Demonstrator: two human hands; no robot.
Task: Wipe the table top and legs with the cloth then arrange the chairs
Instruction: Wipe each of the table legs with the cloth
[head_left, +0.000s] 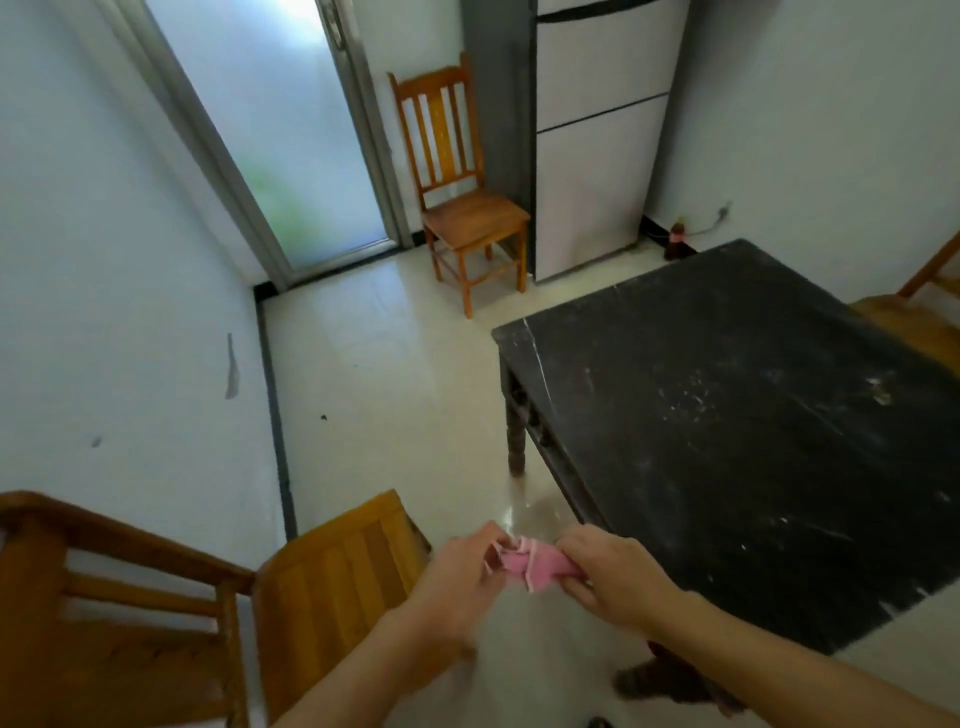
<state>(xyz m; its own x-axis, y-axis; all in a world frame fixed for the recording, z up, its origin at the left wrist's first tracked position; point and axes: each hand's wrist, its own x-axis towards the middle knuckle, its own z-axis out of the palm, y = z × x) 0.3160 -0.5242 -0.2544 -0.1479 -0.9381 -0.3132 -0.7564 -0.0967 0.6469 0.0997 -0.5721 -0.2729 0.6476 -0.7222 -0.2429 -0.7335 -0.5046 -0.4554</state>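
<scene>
A small pink cloth is bunched between both my hands, just off the table's near left edge. My left hand pinches its left end and my right hand grips its right end. The dark square table fills the right side, its top dusty with white specks and scratches. One turned leg shows at the left corner. A wooden chair stands at the lower left, its seat beside my left hand. Another wooden chair stands by the far wall. A third chair sits behind the table at right.
A white fridge stands at the back next to the far chair. A frosted glass door is at the back left. A dark bottle sits on the floor behind the table. Glossy white tile floor lies between chair and table.
</scene>
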